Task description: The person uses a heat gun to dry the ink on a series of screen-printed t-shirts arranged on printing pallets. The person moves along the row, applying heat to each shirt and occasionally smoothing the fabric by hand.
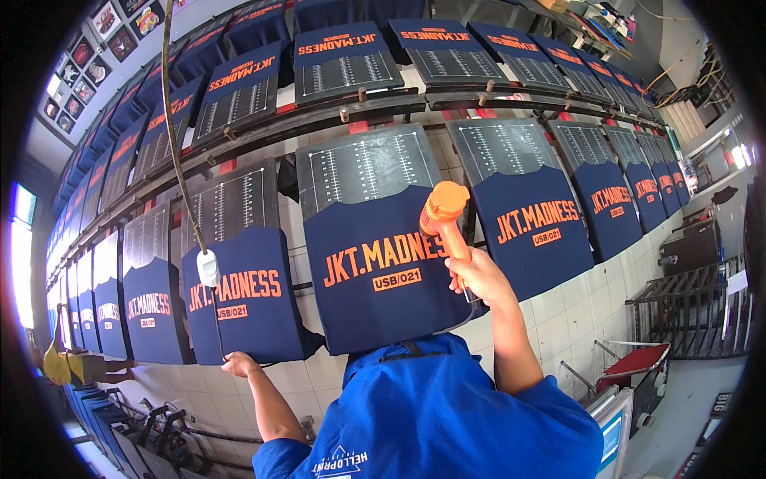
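Observation:
My right hand (481,275) is wrapped round the handle of an orange hair dryer (445,206), held above a navy T-shirt (383,299) with orange print. That shirt is stretched over a dark board (369,164) with white ruler marks, and the dryer covers the end of its lettering. Lower left, my left hand (239,365) is closed on a thin dark power cord (219,323) at the hem of the neighbouring navy shirt (263,327). The cord runs up to a white socket connector (208,268), which dangles over that shirt on a hanging cable (177,152).
Long rows of boards with matching shirts curve away on both sides, and another row (343,56) stands beyond a dark metal rail (319,128). A red-seated chair (634,363) and metal rack (690,307) are at right. Another person (68,366) is at far left.

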The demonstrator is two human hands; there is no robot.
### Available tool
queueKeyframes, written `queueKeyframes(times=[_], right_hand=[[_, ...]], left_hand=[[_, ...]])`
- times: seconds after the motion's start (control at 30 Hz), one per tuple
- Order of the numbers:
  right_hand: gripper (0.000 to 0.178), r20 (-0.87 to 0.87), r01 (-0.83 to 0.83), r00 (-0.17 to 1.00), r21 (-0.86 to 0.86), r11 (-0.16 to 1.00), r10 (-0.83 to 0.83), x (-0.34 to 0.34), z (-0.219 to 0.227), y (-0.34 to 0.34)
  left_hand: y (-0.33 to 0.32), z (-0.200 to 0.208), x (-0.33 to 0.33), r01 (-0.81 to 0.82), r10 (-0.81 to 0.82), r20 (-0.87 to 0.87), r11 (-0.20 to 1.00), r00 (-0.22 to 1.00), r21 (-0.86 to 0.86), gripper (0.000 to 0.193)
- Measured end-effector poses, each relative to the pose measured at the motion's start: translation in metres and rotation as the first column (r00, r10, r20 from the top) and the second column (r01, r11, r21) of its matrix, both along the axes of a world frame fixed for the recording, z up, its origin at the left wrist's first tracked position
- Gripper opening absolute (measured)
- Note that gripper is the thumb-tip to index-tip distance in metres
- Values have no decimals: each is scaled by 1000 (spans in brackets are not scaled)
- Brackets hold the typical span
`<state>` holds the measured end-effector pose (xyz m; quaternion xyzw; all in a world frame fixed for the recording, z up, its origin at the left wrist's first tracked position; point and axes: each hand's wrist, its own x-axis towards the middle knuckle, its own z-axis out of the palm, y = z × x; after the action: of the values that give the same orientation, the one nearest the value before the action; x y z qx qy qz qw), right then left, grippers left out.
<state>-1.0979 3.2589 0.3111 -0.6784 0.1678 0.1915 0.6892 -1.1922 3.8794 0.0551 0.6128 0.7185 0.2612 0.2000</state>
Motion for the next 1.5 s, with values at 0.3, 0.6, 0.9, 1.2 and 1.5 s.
queueKeyframes(times=[0.3,0.6,0.9,1.2,1.5], right_hand=[[20,-77,-82,994,-11,997,81,-13,7,-7],[19,-81,-34,996,-20,999,32,-44,20,-11],[20,-98,-84,991,56,995,90,-37,19,12],[22,-31,-83,996,29,996,84,-7,2,19],[19,-3,-121,993,10,993,121,8,6,37]], left_hand=[[-7,4,0,39,-38,-16,999,999,4,41],[-7,7,-2,47,-47,-3,999,999,19,43],[-1,2,-2,33,-32,-31,999,999,38,40],[-4,-2,-3,46,-47,6,998,999,52,40],[-8,5,-2,51,-51,-12,997,999,61,41]])
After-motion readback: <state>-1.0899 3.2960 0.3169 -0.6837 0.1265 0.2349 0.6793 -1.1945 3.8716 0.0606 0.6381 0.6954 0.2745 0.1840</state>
